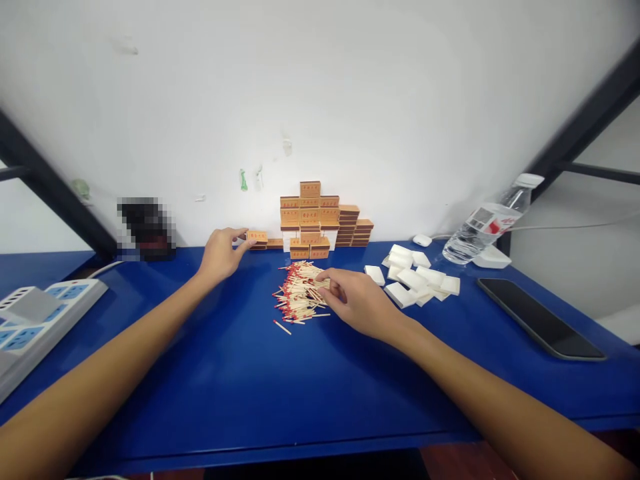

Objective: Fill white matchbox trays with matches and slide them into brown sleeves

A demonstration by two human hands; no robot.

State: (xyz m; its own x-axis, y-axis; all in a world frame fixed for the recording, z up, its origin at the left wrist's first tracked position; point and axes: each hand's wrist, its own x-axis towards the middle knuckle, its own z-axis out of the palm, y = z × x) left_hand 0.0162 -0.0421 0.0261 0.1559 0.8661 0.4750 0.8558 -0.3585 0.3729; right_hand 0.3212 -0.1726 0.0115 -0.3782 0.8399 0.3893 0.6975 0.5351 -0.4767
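My left hand (pixel 220 253) reaches to the back of the blue table (pixel 240 373) and pinches an orange matchbox (pixel 257 236) between thumb and fingers, beside a low row of boxes. My right hand (pixel 357 301) rests on a loose pile of red-tipped matches (pixel 299 295) in the middle, its fingers curled and pinching some of them. Behind the pile a stack of orange matchboxes (pixel 310 217) stands against the white wall. To the right lies a heap of white inner trays (pixel 415 277).
A white power strip (pixel 35 313) lies at the left edge. A black phone (pixel 540 317) lies flat at the right, near a tilted water bottle (pixel 487 223) and a white charger (pixel 493 257). A dark object (pixel 147 227) stands at the back left.
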